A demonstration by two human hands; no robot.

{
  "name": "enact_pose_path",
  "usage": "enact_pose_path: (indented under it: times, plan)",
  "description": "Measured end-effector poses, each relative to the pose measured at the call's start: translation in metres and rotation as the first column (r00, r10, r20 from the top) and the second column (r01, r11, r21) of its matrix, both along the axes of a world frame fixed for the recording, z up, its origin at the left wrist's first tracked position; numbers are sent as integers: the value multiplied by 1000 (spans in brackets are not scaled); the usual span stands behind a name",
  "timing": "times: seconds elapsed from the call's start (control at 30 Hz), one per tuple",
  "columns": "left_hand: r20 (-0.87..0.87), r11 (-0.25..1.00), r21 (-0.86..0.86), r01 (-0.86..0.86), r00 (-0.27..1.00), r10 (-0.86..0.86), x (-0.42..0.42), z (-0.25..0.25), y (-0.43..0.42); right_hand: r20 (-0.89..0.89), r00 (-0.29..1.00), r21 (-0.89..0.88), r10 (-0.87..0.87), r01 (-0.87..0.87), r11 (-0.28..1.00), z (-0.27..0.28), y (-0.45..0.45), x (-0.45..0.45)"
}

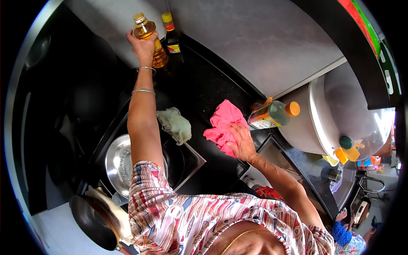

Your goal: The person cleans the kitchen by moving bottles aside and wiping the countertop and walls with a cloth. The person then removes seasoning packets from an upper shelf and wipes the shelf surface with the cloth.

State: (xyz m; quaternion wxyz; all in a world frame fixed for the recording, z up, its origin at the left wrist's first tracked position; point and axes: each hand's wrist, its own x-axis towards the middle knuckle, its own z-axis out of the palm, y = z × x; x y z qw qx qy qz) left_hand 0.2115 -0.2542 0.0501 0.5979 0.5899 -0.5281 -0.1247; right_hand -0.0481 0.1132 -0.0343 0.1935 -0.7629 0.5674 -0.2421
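My left hand (144, 44) is wrapped round an oil bottle (159, 55) with a yellowish cap, upright at the back of the black counter (199, 80). A dark sauce bottle (172, 36) with a yellow cap stands just right of it. Under my right hand (241, 142) lies a crumpled pink cloth (225, 121), its fingers resting over the fabric on the counter. A clear bottle with an orange cap (272, 114) is close beside that hand. Between my arms sits a pale green, crumpled cloth (175, 125).
A shiny metal bowl (119, 163) is below my left forearm, with a dark frying pan (91, 221) at lower left. On the right are a large metal pot (314, 114) and a sink faucet (376, 185). Another person's blue sleeve (341, 233) shows at lower right.
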Motion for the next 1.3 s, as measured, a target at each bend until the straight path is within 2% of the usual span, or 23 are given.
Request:
enact_pose_path:
  times: [0.07,0.17,0.27,0.3,0.33,0.37,0.4,0.43,0.5,0.53,0.6,0.67,0.73,0.8,0.87,0.93,1.0,1.03,1.1,1.13,1.17,1.27,1.3]
  plan:
    - [-46,988,-20,152,987,-153,3,-2,-3,-6,1000,-2,1,-1,1000,0,-1,-1]
    - [-101,985,-37,167,980,-170,3,-7,11,-2,1000,-4,-4,4,1000,0,2,1]
    - [-54,979,-97,181,981,-187,17,-49,-3,3,1000,-17,-3,3,1000,0,1,0]
    - [-131,954,-153,257,952,-277,18,-59,-2,7,1000,-10,-5,5,1000,0,1,0]
    - [-127,954,-152,259,952,-279,16,-63,6,10,1000,-4,-8,8,1000,0,1,0]
    - [42,996,-35,87,995,-85,14,-70,17,11,1000,-6,-9,9,1000,-1,1,0]
    - [228,993,47,-109,969,96,11,-76,25,9,1000,-19,-7,7,1000,-2,1,0]
    - [228,993,47,-109,969,95,9,-85,28,8,1000,-29,-5,6,1000,-2,1,0]
    - [141,939,342,-39,990,-11,3,-103,31,10,1000,-30,-5,5,1000,-3,1,0]
    - [137,939,342,-33,990,-15,0,-110,27,11,1000,-29,-2,2,1000,-3,1,0]
    - [178,930,333,-159,979,103,-7,-117,20,13,1000,-26,0,1,1000,-1,0,-1]
    - [157,939,319,-124,985,76,-11,-117,13,18,1000,-26,0,0,1000,0,-1,0]
    - [199,890,414,-192,973,118,-21,-112,7,14,1000,-6,4,-4,1000,2,0,0]
    - [222,897,391,-208,967,127,-20,-116,7,11,1000,-12,-5,5,1000,2,1,-1]
    - [212,888,433,-153,975,65,-15,-103,19,14,1000,-16,-27,28,999,0,2,1]
    - [63,912,396,-105,994,87,-15,-111,18,30,1000,-107,-3,6,994,-3,2,-1]
    - [-99,945,309,104,992,-77,-26,-103,38,33,999,-122,-10,14,992,-4,4,-3]
    - [-116,947,245,209,976,-185,-37,-98,52,40,999,-157,11,-5,988,-6,3,-3]
    - [-387,834,232,500,834,-393,-78,-44,125,40,999,-171,4,3,985,-5,4,-2]
    - [-219,792,206,575,816,-535,-91,-31,154,39,999,-150,-4,10,989,-7,6,-1]
    - [-136,724,224,652,757,-639,-107,-11,189,51,999,-157,-3,11,988,-8,5,0]
    - [-208,439,268,858,497,-843,-150,8,267,24,999,-177,-44,48,983,-9,11,-2]
    - [-133,412,207,887,443,-887,-165,-5,277,-14,997,-195,-81,76,978,-11,8,2]
